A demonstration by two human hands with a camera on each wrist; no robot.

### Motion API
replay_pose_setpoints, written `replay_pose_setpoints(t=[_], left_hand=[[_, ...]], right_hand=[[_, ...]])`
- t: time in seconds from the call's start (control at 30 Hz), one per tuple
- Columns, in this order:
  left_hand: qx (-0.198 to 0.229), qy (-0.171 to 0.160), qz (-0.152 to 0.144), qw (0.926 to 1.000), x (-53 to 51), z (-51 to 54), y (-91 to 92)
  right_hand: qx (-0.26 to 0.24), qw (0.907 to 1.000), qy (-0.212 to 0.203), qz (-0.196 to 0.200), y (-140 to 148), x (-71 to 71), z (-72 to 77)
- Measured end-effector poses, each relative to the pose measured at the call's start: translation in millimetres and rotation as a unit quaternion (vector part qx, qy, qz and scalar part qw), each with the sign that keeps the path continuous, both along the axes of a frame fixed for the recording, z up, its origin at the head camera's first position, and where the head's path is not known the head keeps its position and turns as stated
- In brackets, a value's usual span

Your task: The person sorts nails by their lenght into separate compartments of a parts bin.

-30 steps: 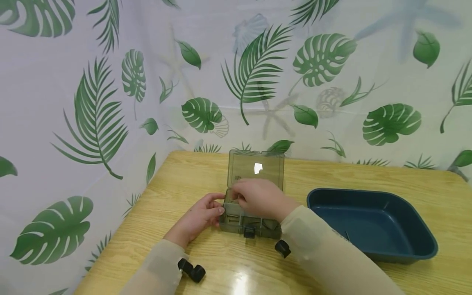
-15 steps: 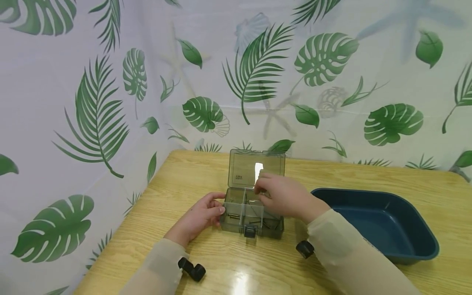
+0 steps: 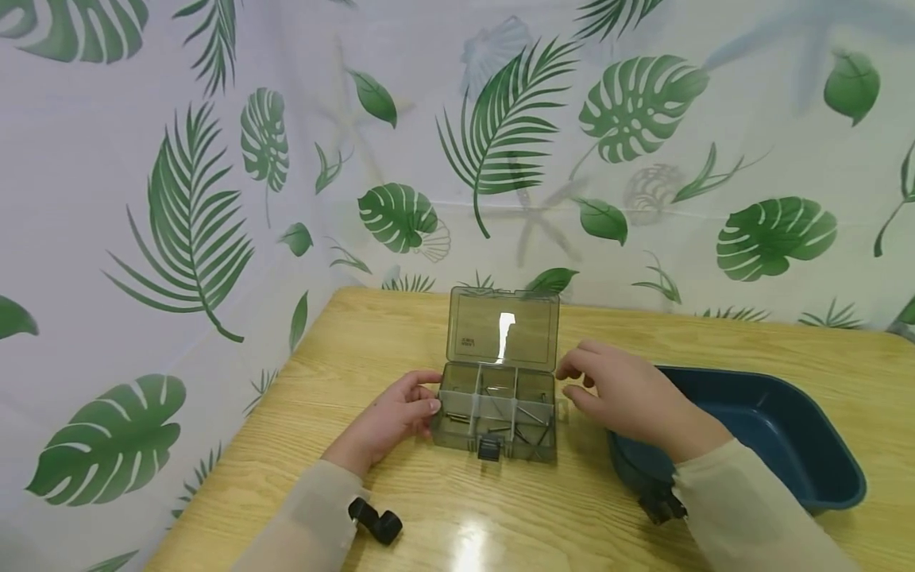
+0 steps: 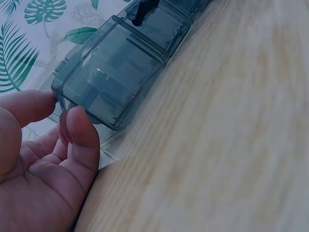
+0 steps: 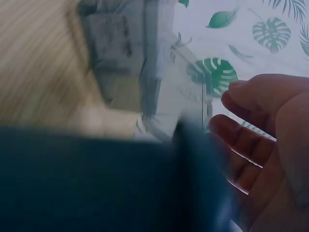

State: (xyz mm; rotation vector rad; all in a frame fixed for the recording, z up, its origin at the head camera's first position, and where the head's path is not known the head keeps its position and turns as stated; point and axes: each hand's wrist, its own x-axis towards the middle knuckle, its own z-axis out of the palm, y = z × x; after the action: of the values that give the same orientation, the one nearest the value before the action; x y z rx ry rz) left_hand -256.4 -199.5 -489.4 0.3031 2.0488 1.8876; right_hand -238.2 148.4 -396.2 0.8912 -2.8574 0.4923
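Observation:
A smoky, see-through compartment box stands on the table with its lid raised at the back. Screws lie scattered in several compartments, and one threaded screw shows through the wall in the left wrist view. My left hand holds the box by its left end, thumb and fingers at the corner. Just right of the box, apart from it, hovers my right hand. Its fingers are loosely bent, with a gap to the thumb and nothing visible between them.
A deep dark-blue basin sits on the right, partly hidden by my right hand and forearm. The wooden table meets a leaf-patterned cloth behind and at the left.
My right hand has come up out of the box's back left compartment and moved right, past the box's right end toward the basin. The left hand has stayed at the box.

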Motion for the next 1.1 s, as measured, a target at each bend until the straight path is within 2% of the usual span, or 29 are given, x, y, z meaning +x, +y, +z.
replay_pose_setpoints(t=[0.17,0.27,0.43,0.57,0.67,0.83,0.9,1.1], left_hand=[[0.006,-0.003,0.002,1.0000,-0.2,1.6,0.2],[0.007,-0.005,0.004,1.0000,-1.0,2.8,0.0],[0.005,-0.006,0.001,1.0000,-1.6,0.1,-0.2],[0.004,-0.008,-0.002,1.0000,-1.7,-3.2,-1.2],[0.002,-0.007,0.001,1.0000,-1.5,-4.3,-2.1],[-0.001,-0.006,0.004,1.0000,-0.5,-2.2,-2.4],[-0.002,-0.005,0.002,1.0000,-0.6,-0.7,-1.4],[-0.001,-0.005,-0.005,1.0000,-1.1,0.0,2.5]], right_hand=[[0.014,0.9997,0.001,-0.021,30.2,10.5,-8.5],[0.020,0.9992,-0.011,-0.033,47.4,14.0,-10.9],[0.028,0.9976,-0.048,-0.040,74.8,17.3,-15.9],[0.035,0.9937,-0.097,-0.042,100.7,19.6,-23.8],[0.036,0.9883,-0.145,-0.032,120.7,20.1,-30.5],[0.030,0.9737,-0.225,0.009,143.1,17.6,-38.8],[0.026,0.9700,-0.241,0.020,147.4,15.3,-41.3],[0.022,0.9679,-0.250,0.018,149.1,11.2,-47.9]])
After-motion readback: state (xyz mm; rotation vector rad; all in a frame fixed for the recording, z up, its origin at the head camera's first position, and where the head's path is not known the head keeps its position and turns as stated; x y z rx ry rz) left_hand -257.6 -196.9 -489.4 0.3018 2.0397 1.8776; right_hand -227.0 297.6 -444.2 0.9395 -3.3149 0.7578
